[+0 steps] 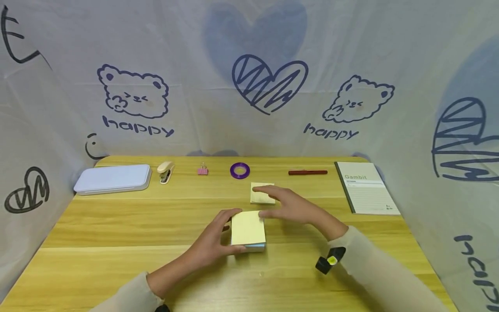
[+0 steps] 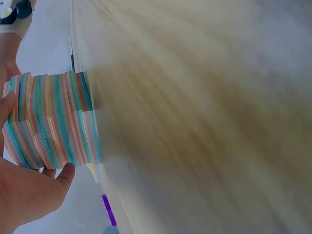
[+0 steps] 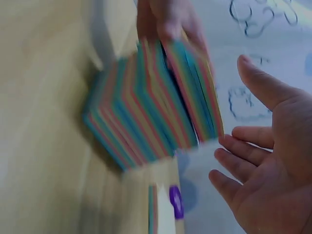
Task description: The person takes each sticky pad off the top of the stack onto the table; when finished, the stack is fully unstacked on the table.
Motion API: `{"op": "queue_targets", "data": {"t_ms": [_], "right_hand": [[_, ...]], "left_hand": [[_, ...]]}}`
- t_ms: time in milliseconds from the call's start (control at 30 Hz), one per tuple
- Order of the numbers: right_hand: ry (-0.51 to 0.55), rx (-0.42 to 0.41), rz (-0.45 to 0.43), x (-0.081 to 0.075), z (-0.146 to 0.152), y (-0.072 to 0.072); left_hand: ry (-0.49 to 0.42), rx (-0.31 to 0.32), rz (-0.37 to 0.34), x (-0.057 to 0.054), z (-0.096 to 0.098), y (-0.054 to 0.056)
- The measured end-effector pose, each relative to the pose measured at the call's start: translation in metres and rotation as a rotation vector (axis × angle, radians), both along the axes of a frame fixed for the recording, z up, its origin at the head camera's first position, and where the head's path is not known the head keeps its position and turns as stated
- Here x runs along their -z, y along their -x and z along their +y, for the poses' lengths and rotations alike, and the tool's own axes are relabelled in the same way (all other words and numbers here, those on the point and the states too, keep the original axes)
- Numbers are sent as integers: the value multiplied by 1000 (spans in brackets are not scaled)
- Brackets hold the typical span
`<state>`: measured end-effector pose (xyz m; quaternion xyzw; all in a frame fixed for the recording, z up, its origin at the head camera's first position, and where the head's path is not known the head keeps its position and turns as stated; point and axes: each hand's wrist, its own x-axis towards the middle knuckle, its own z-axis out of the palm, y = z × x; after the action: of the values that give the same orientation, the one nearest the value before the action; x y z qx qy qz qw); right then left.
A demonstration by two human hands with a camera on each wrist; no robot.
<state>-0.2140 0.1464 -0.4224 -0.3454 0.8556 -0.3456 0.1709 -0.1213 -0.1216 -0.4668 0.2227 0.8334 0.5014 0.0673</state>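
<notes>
A tall stack of sticky notes (image 1: 248, 228) stands on the table, its top sheet pale yellow. Its sides show blue, pink and yellow stripes (image 2: 53, 122) in the left wrist view. My left hand (image 1: 212, 238) grips the stack from the left, with the thumb at the near side and fingers at the far side. At the stack's right, my right hand (image 1: 292, 206) hovers with fingers extended and a fingertip by the top right corner; whether it touches cannot be told. Behind the stack lies a smaller pale yellow sticky-note pad (image 1: 262, 198), partly under the right hand's fingers in view.
Along the back of the table lie a white case (image 1: 113, 178), a cream stapler (image 1: 165, 172), a pink binder clip (image 1: 202, 170), a purple tape roll (image 1: 234, 174) and a dark red pen (image 1: 308, 172). A notebook (image 1: 366, 190) lies at right. Printed cloth walls (image 1: 195, 121) surround the table.
</notes>
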Motion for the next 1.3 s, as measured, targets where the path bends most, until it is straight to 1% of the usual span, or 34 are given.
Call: {"op": "queue_targets", "data": {"t_ms": [67, 133, 233, 333, 433, 567, 700, 833, 933, 1033, 1167, 1300], "right_hand": [[-6, -30, -8, -6, -4, -18], [-19, -45, -6, -8, -7, -34], [-29, -56, 40, -4, -11, -47], [-29, -65, 92, -1, -11, -51], [-36, -78, 112, -2, -12, -52], [-62, -91, 126, -5, -12, -51], [-73, -102, 139, -14, -8, -48], [-55, -80, 140, -24, 7, -38], [-20, -36, 127, -24, 24, -22], [40, 26, 74, -17, 42, -2], [100, 112, 0, -1, 64, 23], [80, 185, -19, 17, 80, 42]], "left_hand": [[-2, 3, 4, 1, 0, 0], [-7, 7, 7, 2, -1, 0], [-10, 12, 10, 3, -1, 0], [-13, 12, 6, 3, 0, 0], [-10, 11, 4, 3, 1, 0], [-6, 7, 8, 3, 1, 0], [-1, -4, 1, 2, 2, 0], [0, -19, -9, 1, 2, 0], [9, -16, 0, 1, 2, -1], [17, -12, 19, 1, 2, 0], [20, -7, 39, 2, 3, 0], [22, -1, 47, 3, 3, 0]]}}
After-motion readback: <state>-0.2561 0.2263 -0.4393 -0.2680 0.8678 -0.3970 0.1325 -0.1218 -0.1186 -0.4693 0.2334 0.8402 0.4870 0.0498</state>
